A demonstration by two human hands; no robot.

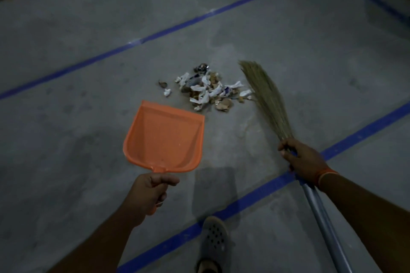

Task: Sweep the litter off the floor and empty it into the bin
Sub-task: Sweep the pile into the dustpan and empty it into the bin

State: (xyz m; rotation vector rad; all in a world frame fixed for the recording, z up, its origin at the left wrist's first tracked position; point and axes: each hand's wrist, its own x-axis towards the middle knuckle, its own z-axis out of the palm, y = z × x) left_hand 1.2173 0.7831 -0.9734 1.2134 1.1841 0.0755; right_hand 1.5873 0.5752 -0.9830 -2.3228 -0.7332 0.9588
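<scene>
Two hands busy: left hand [150,190] gripping orange dustpan [165,137] by its handle, right hand [302,158] wrapped round broom [265,97] where bristles meet pole. Litter [210,91] heaped on floor [88,51] at twelve o'clock, dustpan lip near its seven o'clock, bristles touching its three o'clock edge.

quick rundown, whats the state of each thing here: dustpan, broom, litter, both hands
dustpan: empty, mouth toward the pile
broom: bristles beside the pile's right edge
litter: heaped on the floor, none in the pan
left hand: grips the dustpan handle
right hand: grips the broom just below the bristles
</scene>
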